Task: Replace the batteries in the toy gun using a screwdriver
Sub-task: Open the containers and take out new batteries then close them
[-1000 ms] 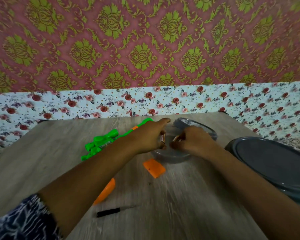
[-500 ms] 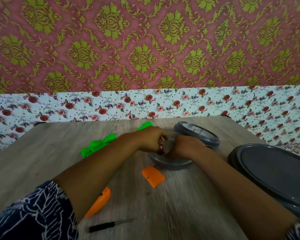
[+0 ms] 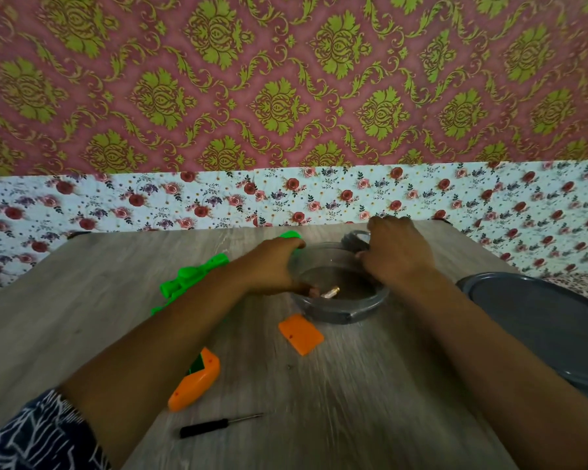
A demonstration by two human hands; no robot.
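The green and orange toy gun [image 3: 194,276] lies on the table, partly under my left forearm, with its orange grip [image 3: 194,381] pointing toward me. Its orange battery cover [image 3: 301,334] lies loose in front of a clear round container [image 3: 340,313]. Batteries [image 3: 330,293] lie inside the container. My left hand [image 3: 272,266] grips the container's left rim, thumb inside near the batteries. My right hand [image 3: 394,252] has its fingers on the container's lid [image 3: 353,239], just behind the container. A black-handled screwdriver [image 3: 218,427] lies near the front edge.
A tiny screw [image 3: 289,366] lies on the wooden table [image 3: 82,317] between the cover and the grip. A large grey round lid [image 3: 540,320] sits at the right edge. A floral-papered wall rises right behind the table.
Both hands were together over the container, holding batteries. Now the batteries lie inside it. My left hand has gone to the rim and my right hand back to the lid.
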